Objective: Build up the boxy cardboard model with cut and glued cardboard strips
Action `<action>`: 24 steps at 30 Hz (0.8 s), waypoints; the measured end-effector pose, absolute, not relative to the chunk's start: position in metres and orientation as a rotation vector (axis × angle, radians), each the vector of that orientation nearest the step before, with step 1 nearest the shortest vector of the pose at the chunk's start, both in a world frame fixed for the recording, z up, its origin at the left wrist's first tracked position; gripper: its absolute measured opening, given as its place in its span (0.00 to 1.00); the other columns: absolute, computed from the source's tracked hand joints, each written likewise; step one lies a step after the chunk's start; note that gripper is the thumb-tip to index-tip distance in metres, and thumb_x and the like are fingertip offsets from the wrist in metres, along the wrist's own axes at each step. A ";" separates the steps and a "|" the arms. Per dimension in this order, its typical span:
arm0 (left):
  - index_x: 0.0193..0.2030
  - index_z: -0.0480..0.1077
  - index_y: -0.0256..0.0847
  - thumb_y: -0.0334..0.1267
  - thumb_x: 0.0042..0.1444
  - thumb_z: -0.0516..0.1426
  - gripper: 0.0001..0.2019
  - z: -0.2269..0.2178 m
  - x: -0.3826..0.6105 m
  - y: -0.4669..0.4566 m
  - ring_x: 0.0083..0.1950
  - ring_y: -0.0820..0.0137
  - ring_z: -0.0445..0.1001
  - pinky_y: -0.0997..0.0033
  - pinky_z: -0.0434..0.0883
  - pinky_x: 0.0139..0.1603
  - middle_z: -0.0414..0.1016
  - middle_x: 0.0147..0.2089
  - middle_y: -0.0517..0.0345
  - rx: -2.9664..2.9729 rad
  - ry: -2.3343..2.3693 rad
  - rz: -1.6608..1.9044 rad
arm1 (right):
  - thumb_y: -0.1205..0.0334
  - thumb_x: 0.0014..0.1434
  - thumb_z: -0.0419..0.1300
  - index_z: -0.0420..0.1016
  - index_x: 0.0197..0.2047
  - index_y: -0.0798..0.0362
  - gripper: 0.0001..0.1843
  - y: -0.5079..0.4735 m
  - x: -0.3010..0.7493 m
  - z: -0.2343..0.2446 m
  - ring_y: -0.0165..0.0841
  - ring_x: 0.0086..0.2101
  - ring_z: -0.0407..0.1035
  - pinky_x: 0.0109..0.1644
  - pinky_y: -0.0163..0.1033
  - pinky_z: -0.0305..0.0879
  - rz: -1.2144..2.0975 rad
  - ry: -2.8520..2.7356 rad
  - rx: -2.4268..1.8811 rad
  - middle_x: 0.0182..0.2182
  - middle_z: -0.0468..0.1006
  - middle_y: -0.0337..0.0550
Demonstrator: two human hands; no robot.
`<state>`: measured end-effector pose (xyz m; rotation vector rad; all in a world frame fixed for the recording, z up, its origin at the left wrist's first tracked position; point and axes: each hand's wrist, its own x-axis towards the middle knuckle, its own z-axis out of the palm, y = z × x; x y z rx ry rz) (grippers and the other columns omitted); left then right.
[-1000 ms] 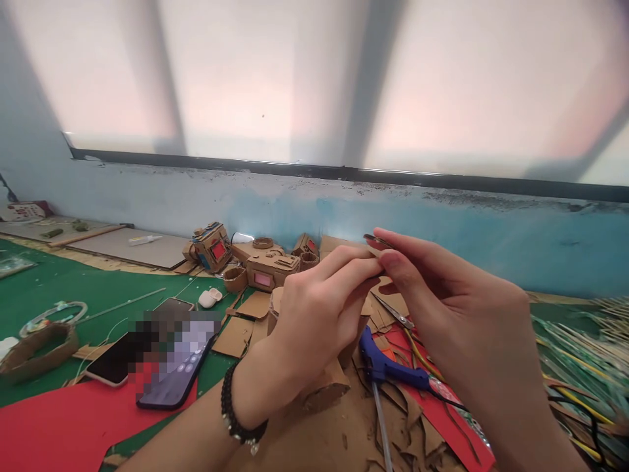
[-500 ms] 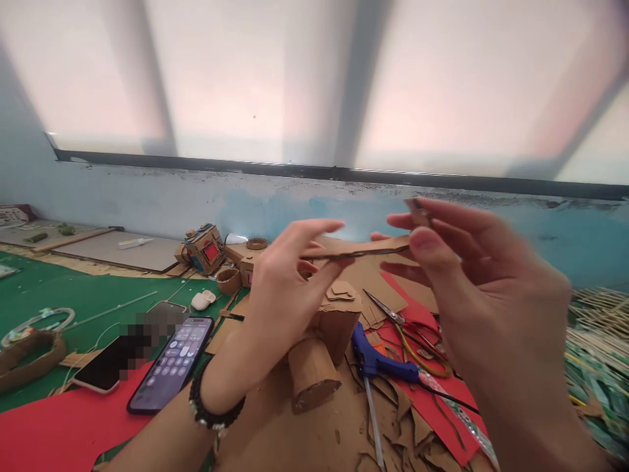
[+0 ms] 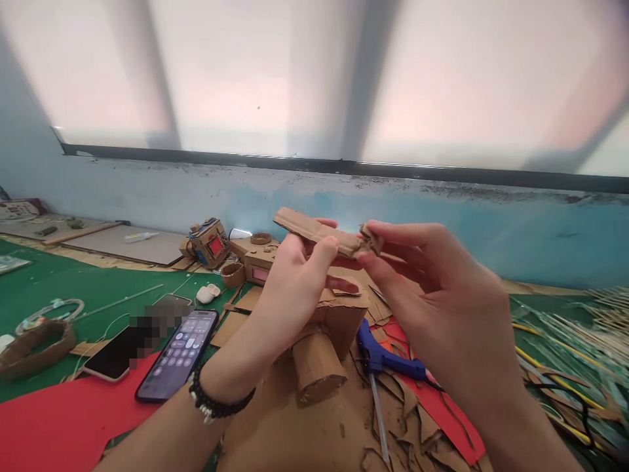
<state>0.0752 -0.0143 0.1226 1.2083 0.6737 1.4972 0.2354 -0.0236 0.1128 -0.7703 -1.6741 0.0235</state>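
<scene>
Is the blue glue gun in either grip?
No, the left grip and right grip hold cardboard, and the glue gun lies apart from both.

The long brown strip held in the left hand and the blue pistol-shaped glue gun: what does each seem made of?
Long brown strip: matt cardboard, probably corrugated, from its creased, ridged face.
Blue glue gun: probably smooth, hard plastic, from its even colour.

No text readable; phone screen (image 3: 177,354) marks seemingly too small.
</scene>
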 end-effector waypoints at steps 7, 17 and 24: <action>0.54 0.68 0.39 0.29 0.67 0.58 0.10 0.124 0.073 -0.009 0.43 0.65 0.85 0.72 0.85 0.31 0.82 0.46 0.53 1.312 0.815 1.501 | 0.67 0.73 0.67 0.82 0.55 0.47 0.10 -0.024 0.233 0.110 0.42 0.46 0.87 0.50 0.45 0.85 -0.344 -1.803 -0.779 0.48 0.90 0.43; 0.52 0.69 0.39 0.26 0.65 0.59 0.10 0.118 0.059 0.007 0.35 0.70 0.83 0.72 0.85 0.33 0.79 0.38 0.60 1.451 0.748 1.472 | 0.64 0.74 0.66 0.84 0.55 0.42 0.11 -0.022 0.224 0.107 0.46 0.43 0.88 0.40 0.49 0.86 -0.426 -1.848 -0.805 0.49 0.90 0.45; 0.57 0.70 0.39 0.35 0.70 0.61 0.11 0.117 0.059 0.006 0.34 0.70 0.81 0.70 0.84 0.33 0.79 0.40 0.57 1.378 0.649 1.421 | 0.65 0.73 0.67 0.83 0.60 0.36 0.17 -0.029 0.224 0.108 0.46 0.52 0.87 0.58 0.54 0.85 -0.395 -1.737 -0.815 0.54 0.90 0.39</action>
